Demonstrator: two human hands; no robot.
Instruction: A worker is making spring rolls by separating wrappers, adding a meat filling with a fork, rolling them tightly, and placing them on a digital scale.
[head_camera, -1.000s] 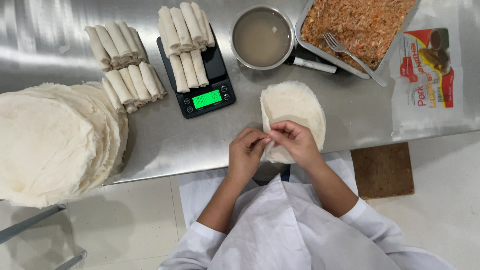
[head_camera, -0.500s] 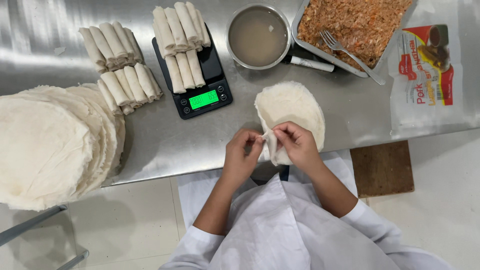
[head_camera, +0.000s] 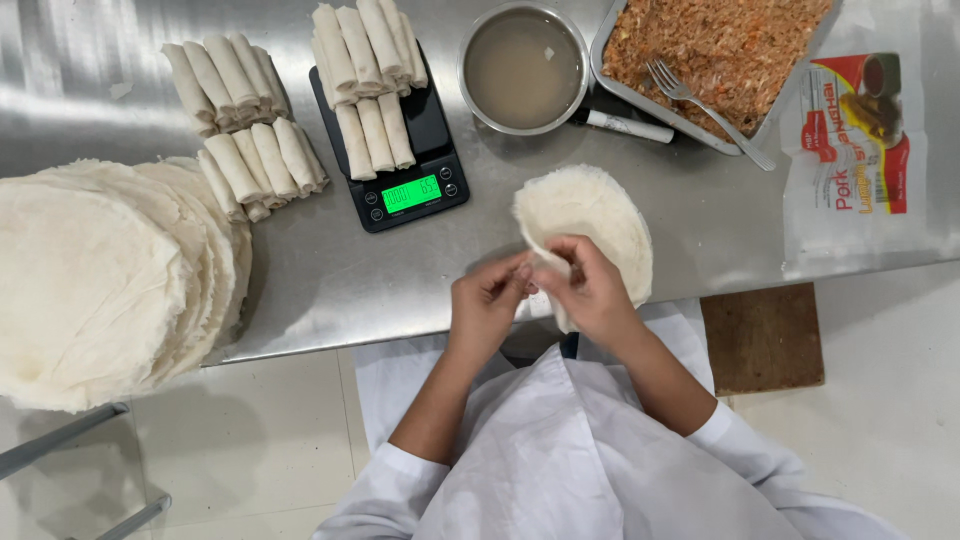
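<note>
both forearms angled inward, left hand (head_camera: 487, 300) and right hand (head_camera: 590, 290) meeting fingertip to fingertip, fingers curled, pinching.

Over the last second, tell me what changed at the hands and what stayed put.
Little changed. Both hands, left hand and right hand, keep pinching the near edge of the round wrapper, peeling it up a bit further. The scale, rolls, bowl, tray and wrapper stack stayed put.

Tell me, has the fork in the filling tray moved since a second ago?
No. The fork lies in the same spot on the tray of filling, handle across its lower rim beside the white marker. Only the camera view shifted slightly.
</note>
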